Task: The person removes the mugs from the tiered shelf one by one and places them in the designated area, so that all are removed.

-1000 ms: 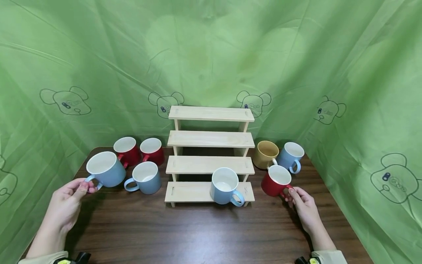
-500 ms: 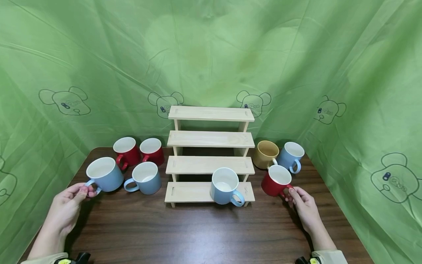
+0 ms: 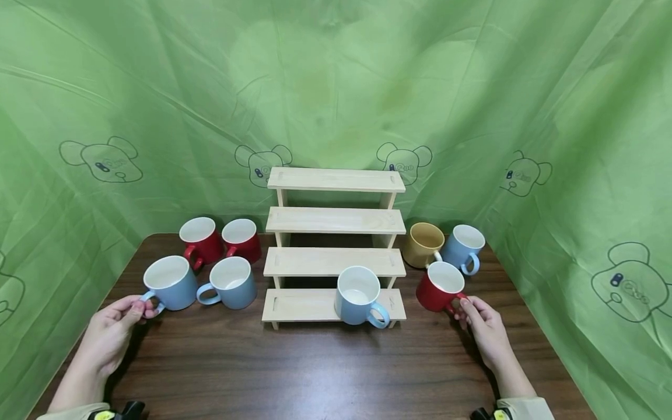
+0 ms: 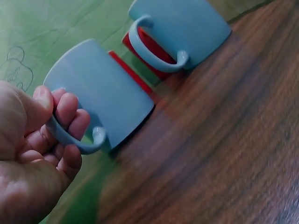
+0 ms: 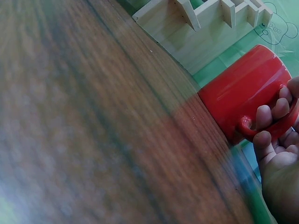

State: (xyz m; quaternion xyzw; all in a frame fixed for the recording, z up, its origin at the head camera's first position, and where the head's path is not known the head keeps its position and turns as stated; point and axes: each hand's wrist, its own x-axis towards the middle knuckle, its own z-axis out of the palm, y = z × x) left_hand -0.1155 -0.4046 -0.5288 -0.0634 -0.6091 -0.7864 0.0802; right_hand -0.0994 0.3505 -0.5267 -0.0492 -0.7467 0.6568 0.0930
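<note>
At the left of the table my left hand (image 3: 107, 335) pinches the handle of a light blue mug (image 3: 175, 286); in the left wrist view its fingers curl through that handle (image 4: 79, 143). The mug stands upright at the table surface, just left of a second blue mug (image 3: 236, 286). On the right, my right hand (image 3: 485, 329) grips the handle of a red mug (image 3: 434, 294). Fingers pass through this handle in the right wrist view, where the red mug (image 5: 247, 91) appears low against the table.
A four-step wooden rack (image 3: 333, 262) stands in the middle, with a blue mug (image 3: 357, 303) on its lowest step. Two red mugs (image 3: 207, 248) sit at the back left. A yellow mug (image 3: 420, 251) and a blue mug (image 3: 459, 251) are at the back right. Green cloth (image 3: 336, 87) surrounds the table.
My left hand has lowered its blue mug to the table and shifted it slightly right, towards the neighbouring blue mug. The right hand and its red mug have stayed put.
</note>
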